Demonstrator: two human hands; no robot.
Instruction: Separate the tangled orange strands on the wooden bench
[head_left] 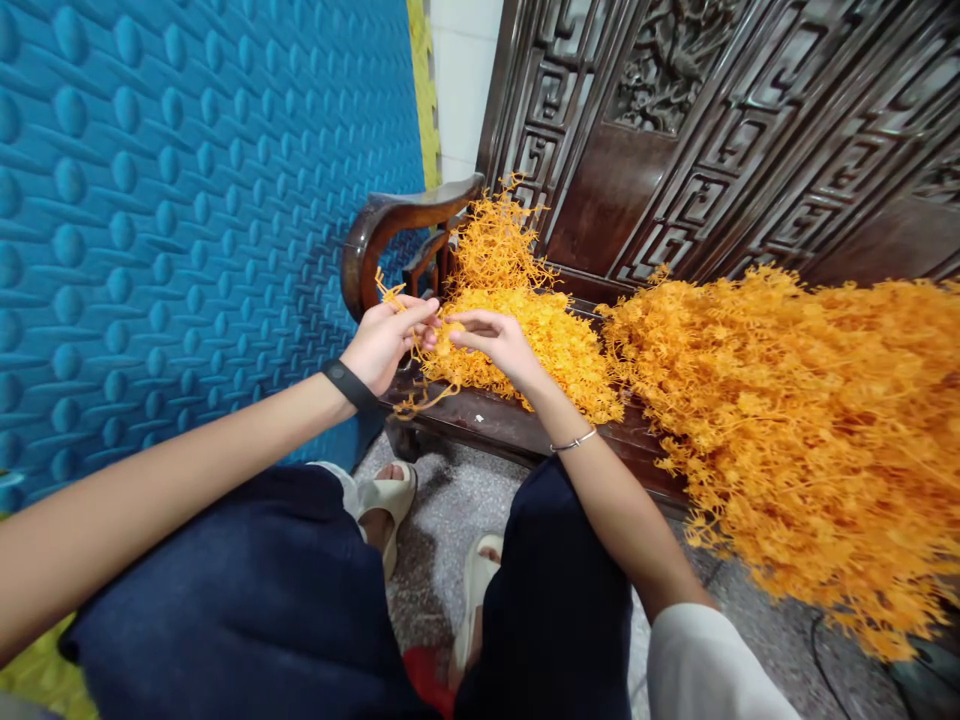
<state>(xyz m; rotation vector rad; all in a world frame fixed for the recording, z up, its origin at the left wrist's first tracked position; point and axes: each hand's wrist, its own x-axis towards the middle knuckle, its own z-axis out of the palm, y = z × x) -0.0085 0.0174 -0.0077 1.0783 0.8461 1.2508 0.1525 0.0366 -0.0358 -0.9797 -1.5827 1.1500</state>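
My left hand (394, 335), with a black band on its wrist, is closed on an orange plastic stem (424, 403) whose branched ends stick out above and below the fingers. My right hand (495, 345) is close beside it, thumb and forefinger brought together near a small orange piece (448, 338). Whether that piece belongs to the stem I cannot make out. Right behind both hands lies a heap of yellow-orange plastic flower pieces (547, 345) on a dark wooden bench (495, 425). A looser pile of branched orange stems (499, 245) rises behind that heap.
A much larger mass of orange plastic sprigs (817, 420) covers the bench to the right and hangs over its front edge. The bench has a curved armrest (367, 240) and a carved back (622, 190). Blue textured foam matting (187, 220) stands at the left. A cable (817, 650) lies at lower right.
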